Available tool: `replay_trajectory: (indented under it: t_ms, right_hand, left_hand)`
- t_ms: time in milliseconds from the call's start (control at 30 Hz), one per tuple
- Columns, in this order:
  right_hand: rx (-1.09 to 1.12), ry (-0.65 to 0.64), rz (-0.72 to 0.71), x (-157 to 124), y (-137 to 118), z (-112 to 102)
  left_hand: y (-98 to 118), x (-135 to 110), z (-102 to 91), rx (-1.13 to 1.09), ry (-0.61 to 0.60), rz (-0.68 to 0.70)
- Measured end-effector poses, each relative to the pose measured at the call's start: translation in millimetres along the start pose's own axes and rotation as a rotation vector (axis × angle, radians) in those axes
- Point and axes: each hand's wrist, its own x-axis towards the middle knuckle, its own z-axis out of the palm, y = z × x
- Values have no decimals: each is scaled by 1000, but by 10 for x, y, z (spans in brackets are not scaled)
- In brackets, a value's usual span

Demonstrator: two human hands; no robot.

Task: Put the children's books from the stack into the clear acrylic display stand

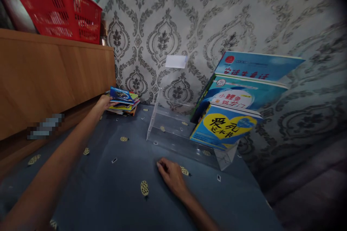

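At the far left of the tabletop, my left hand [103, 102] pinches the near-left edge of a blue book [121, 95]. That book is on top of a small pile of books [127, 107] with yellow, pink and white edges. My right hand [171, 175] rests on the table with its fingers curled in and nothing visible in them. Just beyond it stands a clear acrylic book rack [173, 130] with stepped tiers. Its right side carries several upright books, among them a blue book with a yellow heart [222, 124], a teal book [241, 92] and a taller blue book [255, 65].
A dark blue cloth [119, 187] with a pineapple print covers the table. On the left is a wooden cabinet [54, 79] with a filled red plastic basket [65, 11] on top. A white label [176, 61] tops the rack's back, before a patterned wall [162, 14].
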Motion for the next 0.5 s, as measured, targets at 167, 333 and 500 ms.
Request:
replay_trajectory:
  t_ms: [167,333,500]
  right_hand:
    - [-11,9,-1,5,5,11]
    - [-15,27,-6,16,41,37]
    - [-6,28,-22,10,58,52]
  left_hand:
    - [-186,-421,-182,-127,-51,-35]
    - [-449,-989,-394,-196,-164,-75]
    - [-725,-1473,-766,-187,-355,-191]
